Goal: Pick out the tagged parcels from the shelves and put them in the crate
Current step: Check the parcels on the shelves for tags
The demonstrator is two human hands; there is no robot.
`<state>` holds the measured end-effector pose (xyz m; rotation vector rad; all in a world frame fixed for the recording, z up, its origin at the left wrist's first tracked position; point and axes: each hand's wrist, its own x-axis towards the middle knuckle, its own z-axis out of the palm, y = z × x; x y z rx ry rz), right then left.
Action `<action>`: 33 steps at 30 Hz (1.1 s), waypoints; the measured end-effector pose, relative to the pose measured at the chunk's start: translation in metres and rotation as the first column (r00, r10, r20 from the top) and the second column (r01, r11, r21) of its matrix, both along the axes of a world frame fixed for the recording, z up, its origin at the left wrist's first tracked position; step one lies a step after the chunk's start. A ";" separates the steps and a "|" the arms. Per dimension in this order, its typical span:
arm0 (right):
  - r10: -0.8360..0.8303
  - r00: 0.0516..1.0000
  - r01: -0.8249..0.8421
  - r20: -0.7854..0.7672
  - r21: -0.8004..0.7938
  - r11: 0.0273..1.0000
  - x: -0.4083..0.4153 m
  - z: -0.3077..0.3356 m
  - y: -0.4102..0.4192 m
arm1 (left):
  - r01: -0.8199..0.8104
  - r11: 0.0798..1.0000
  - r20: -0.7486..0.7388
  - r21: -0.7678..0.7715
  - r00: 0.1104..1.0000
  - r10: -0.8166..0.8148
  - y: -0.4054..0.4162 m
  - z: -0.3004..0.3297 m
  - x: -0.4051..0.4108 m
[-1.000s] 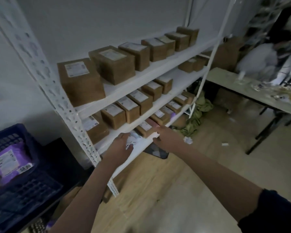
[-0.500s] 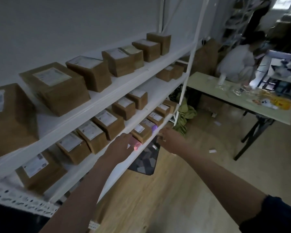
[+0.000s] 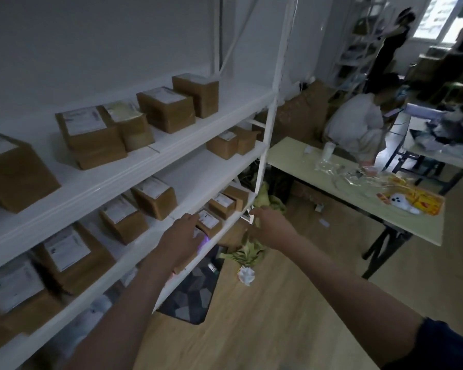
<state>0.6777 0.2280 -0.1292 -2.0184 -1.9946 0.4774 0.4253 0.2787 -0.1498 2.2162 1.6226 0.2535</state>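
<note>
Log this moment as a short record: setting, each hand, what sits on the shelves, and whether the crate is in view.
setting: white shelving unit against a wall, wooden floor
left hand: reaching over the lowest shelf's front edge, fingers extended towards a small labelled box
right hand: by the shelf's far end; grip hidden
shelves: brown cardboard parcels with white labels
crate: not in view
nearby: green table

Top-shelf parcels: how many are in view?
5 parcels on the top shelf: one cut off at the left edge, a white-labelled one, a paler one against it, then two toward the right post. More may sit out of frame.
</note>
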 end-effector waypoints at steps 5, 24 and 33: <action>0.067 0.998 -0.068 0.021 0.006 0.998 0.083 0.010 0.071 | -0.025 0.999 0.116 0.038 0.993 0.020 0.050 -0.002 0.072; 0.315 0.949 -0.311 0.015 -0.130 0.942 0.193 -0.008 0.382 | -0.178 0.982 0.008 -0.063 0.984 0.179 0.292 -0.042 0.188; 0.430 0.897 -0.421 0.097 -0.106 0.901 0.205 -0.020 0.531 | -0.400 0.897 -0.035 -0.189 0.915 0.401 0.373 -0.061 0.217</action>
